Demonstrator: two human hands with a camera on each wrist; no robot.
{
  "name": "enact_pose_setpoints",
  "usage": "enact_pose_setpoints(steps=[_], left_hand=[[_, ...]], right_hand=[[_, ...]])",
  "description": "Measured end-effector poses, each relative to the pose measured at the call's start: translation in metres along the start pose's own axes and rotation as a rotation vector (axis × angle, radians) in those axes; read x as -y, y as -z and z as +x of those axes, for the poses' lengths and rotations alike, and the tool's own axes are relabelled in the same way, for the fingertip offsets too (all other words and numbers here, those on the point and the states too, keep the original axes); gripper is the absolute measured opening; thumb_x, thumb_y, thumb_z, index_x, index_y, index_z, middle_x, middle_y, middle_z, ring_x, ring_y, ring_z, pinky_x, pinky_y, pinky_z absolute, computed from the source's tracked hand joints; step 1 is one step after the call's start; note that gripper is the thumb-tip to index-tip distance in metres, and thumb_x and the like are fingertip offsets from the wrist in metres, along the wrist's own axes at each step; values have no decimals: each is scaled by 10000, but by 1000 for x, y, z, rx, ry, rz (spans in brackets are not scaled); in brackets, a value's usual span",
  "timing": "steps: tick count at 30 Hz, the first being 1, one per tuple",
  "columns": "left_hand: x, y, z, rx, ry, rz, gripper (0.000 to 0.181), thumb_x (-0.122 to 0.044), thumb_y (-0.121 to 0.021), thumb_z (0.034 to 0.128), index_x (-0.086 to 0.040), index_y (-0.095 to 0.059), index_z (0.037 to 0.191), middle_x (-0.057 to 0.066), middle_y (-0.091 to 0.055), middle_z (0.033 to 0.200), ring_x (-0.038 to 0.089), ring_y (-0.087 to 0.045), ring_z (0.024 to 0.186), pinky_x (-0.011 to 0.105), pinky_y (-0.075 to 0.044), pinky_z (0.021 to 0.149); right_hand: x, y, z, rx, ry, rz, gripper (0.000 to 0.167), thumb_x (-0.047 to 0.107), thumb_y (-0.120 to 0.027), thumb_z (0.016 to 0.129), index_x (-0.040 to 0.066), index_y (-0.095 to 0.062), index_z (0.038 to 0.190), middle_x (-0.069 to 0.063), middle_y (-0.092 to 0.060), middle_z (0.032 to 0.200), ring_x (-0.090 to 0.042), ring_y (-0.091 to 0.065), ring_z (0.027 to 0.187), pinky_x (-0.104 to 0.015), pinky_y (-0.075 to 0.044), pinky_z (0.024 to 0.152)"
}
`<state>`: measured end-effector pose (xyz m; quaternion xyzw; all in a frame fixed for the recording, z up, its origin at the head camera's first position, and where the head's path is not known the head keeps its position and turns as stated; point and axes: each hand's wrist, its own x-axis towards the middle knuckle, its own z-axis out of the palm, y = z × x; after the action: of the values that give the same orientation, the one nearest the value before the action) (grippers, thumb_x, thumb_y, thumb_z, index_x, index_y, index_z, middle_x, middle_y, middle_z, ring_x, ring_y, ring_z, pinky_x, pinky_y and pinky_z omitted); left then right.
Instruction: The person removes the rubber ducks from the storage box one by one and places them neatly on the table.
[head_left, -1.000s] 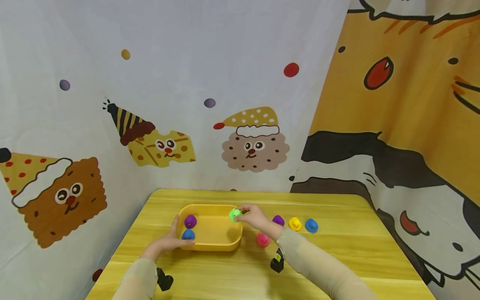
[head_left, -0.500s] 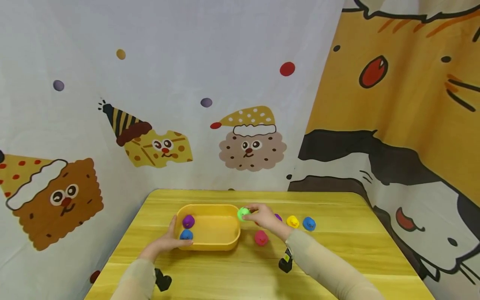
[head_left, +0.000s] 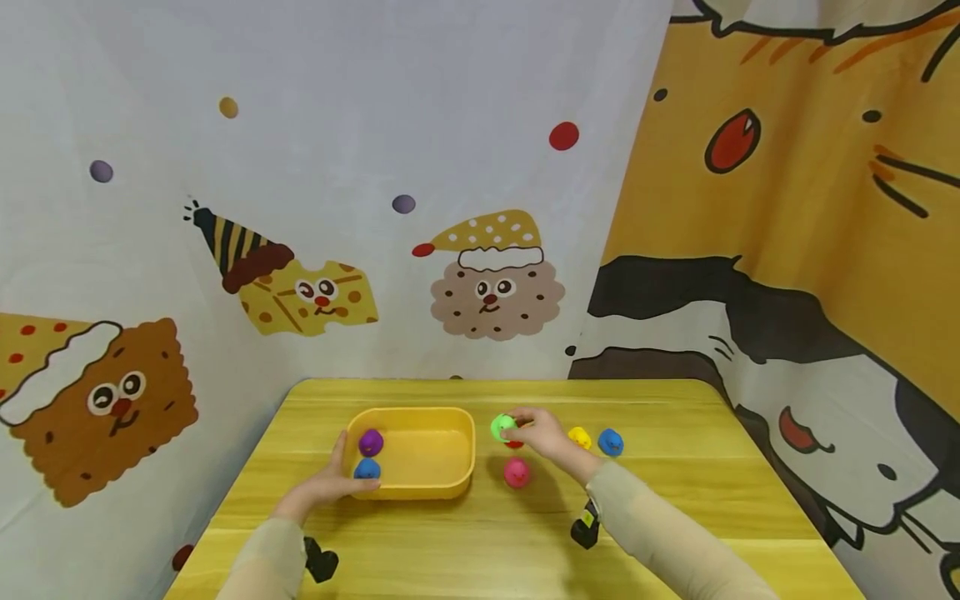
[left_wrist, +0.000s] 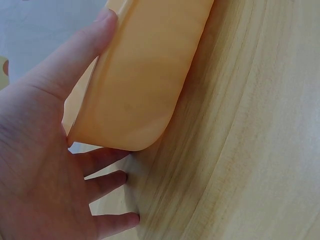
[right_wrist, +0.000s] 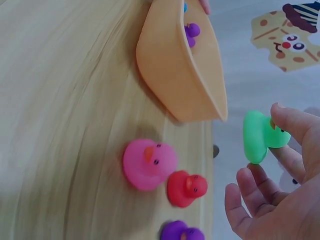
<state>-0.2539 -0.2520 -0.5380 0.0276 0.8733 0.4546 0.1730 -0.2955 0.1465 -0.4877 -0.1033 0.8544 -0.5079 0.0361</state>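
Note:
A green rubber duck (right_wrist: 260, 136) is pinched between the thumb and index finger of my right hand (head_left: 542, 435), held above the table just right of a yellow plastic tub (head_left: 408, 492). Below and near it stand a pink duck (head_left: 517, 472), a red duck (right_wrist: 187, 188) and a purple duck (right_wrist: 181, 231); my hand partly covers the red one in the head view. My left hand (head_left: 321, 485) rests on the tub's near left corner, thumb (left_wrist: 97, 32) along the rim and other fingers spread straight. Inside the tub lie a purple duck (head_left: 371, 442) and a blue duck (head_left: 367, 469).
Farther right on the wooden table (head_left: 675, 500) are a yellow duck (head_left: 580, 437) and another blue duck (head_left: 611, 442). A cloth with cartoon prints (head_left: 337, 125) hangs behind the table's back edge.
My right hand has carried the green duck rightward, from over the tub's right rim to outside it. My left hand keeps its place on the tub. The head view has turned slightly right.

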Motion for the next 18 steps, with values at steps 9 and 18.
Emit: enact_pose_setpoints(steps=[9,18], left_hand=[[4,2,2,8,16,-18,1295,-477,-754,802,-91,279,1481,341,179,1524,582,22,1364,679,-24,1073],[11,2,10,10,34,-34,1345,-494,-790,756,-108,269,1489,331,162,1535,568,12,1375,672,-49,1081]], right_hand=[[-17,13,-11,-39,-56,52,398,136,-795,799,-29,-676,1141,-63,-668,958,-171,-597,857,-302,-529,705],[-35,23,-20,-49,-69,7,357,148,-786,808,-6,-689,1115,-42,-666,962,-199,-582,899,-317,-505,728]])
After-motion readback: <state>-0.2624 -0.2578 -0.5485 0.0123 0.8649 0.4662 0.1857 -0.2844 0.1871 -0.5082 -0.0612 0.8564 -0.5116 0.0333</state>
